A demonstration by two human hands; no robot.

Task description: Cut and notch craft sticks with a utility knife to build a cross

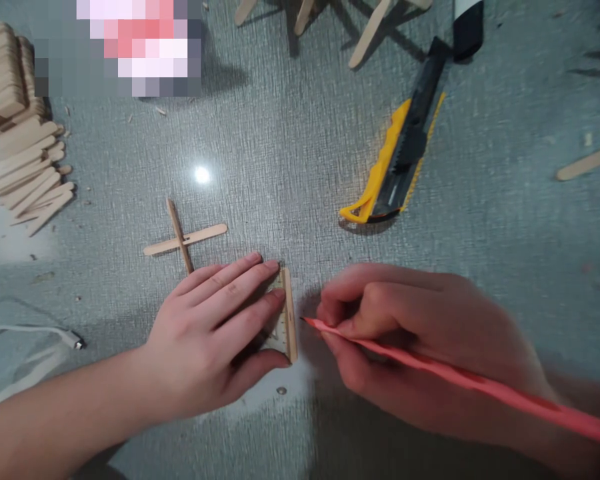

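Note:
My left hand (207,327) lies spread on the table, its fingers pressing down a clear ruler or set square (278,341) with marks along its edge. Against that edge stands a wooden craft stick (291,320), roughly upright in view, with my thumb at its lower end. Most of the clear tool is hidden under my palm. My right hand (395,333) pinches a red pencil (445,372); the dark tip is just right of the stick and apart from it. Two crossed craft sticks (207,234) lie beyond my left hand, one partly hidden by it.
A yellow and black utility knife (395,160) lies at the upper right. Piled craft sticks (30,167) are at the left, above a white cable (55,330). More sticks (370,37) stand out at the top edge, and one (587,162) lies far right. A pixelated patch covers the upper left.

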